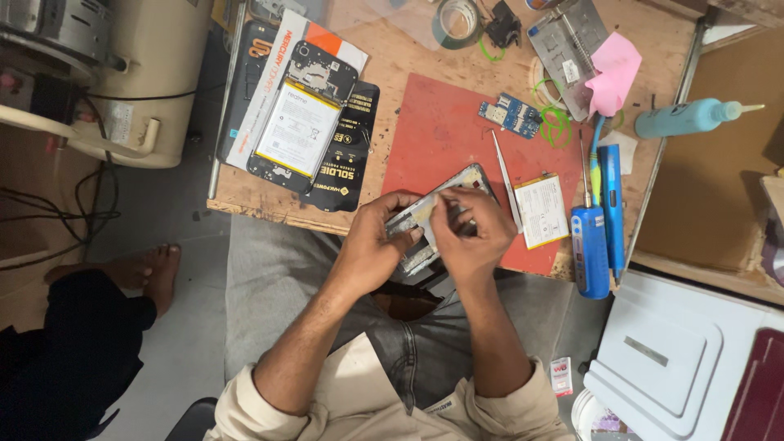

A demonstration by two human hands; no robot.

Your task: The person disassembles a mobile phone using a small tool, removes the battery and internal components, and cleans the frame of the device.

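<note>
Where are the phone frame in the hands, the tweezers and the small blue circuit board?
phone frame [469, 177]: head view, bare upper corner.
tweezers [505, 180]: head view, middle of the arms.
small blue circuit board [510, 115]: head view, board centre.

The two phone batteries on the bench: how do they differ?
The larger battery sits inside an opened phone body at the bench's far left; the smaller battery lies loose on the red mat, beside the tweezers. Both are white-labelled, flat and untouched by either hand.
</note>
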